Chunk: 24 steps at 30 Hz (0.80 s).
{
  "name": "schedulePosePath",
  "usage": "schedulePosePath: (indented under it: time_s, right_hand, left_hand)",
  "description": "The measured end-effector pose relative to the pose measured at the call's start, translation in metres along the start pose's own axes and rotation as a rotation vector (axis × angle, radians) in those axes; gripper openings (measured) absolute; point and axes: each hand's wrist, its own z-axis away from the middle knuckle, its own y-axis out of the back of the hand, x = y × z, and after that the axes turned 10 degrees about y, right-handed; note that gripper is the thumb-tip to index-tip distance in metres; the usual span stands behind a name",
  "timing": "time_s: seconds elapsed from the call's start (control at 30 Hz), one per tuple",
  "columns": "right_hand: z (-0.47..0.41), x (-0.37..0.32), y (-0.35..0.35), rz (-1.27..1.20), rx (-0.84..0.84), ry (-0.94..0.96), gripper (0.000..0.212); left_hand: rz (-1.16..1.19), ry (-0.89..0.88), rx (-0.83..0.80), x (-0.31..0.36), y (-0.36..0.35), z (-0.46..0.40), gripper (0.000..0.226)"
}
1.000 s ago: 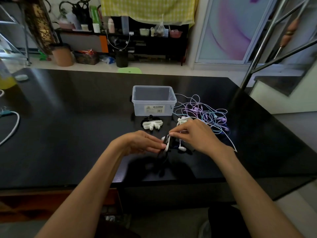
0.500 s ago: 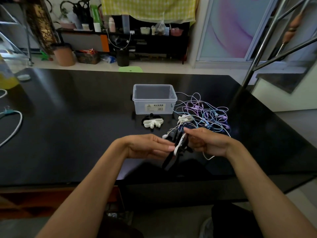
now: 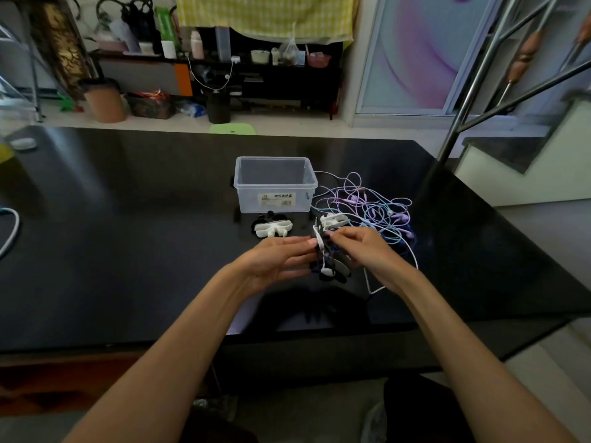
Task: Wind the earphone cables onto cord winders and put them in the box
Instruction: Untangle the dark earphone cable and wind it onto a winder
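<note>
Above the black table (image 3: 128,251), my left hand (image 3: 275,260) holds a dark cord winder (image 3: 327,266) by its left side. My right hand (image 3: 361,247) pinches the white earphone cable (image 3: 374,287) at the winder's top; an earbud dangles below and a loop of cable trails to the right. A clear plastic box (image 3: 275,183) stands just beyond, with nothing in it. In front of it lie a white winder (image 3: 273,227) on the left and another white winder (image 3: 334,220) on the right. A tangle of purple, blue and white earphone cables (image 3: 371,206) lies right of the box.
A white cable (image 3: 9,231) curls at the table's left edge. A metal stair rail (image 3: 479,84) rises at the right beyond the table. A shelf with bottles and a green stool (image 3: 232,128) stand behind the table's far edge.
Both hands have lifted the winder slightly away from me, towards the box. My right hand has come up from the winder's right side to its top, bringing the white cable over it.
</note>
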Motion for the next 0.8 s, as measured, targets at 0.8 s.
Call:
schedulePosePath:
  time_s: [0.8]
  right_hand:
    - [0.005,0.016,-0.015,0.485,0.012,0.254,0.014]
  left_hand:
    - [0.173,0.009,0.118,-0.003,0.005,-0.009,0.026]
